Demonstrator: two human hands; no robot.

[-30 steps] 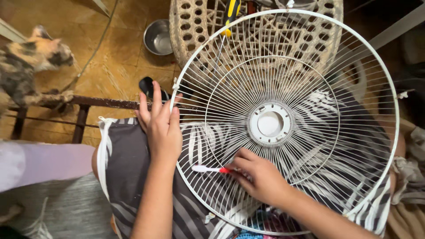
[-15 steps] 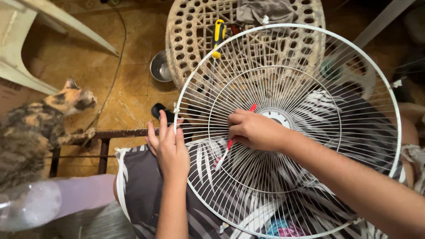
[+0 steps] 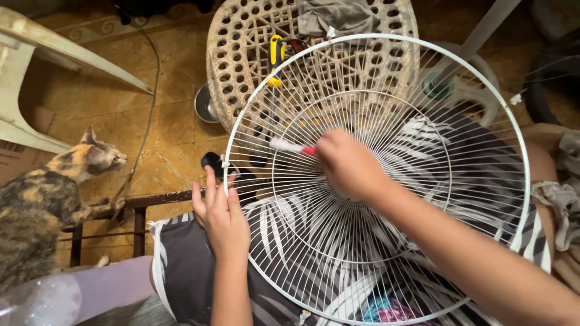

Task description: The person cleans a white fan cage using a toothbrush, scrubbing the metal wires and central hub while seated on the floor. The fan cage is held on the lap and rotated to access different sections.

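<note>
Since half a second ago, the right hand [image 3: 350, 166] has swung the toothbrush [image 3: 290, 147] up and leftward; its fingers are closed around the red handle. Left hand [image 3: 220, 214] presses flat, fingers extended, on the rim of the white fan guard [image 3: 483, 90], steadying it on the lap. A cardboard box edge [image 3: 15, 154] shows at far left.

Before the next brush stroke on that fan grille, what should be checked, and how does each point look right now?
1. Left hand steadying the round white wire fan grille at its rim: ok.
2. Right hand gripping the red and white toothbrush: ok.
3. Bristles touching the wires: cannot tell.
4. Grille resting on the striped cloth lap: ok.
5. Calico cat clear of the grille: ok.
6. Yellow-handled screwdriver lying on the woven stool, out of the way: ok.
</note>
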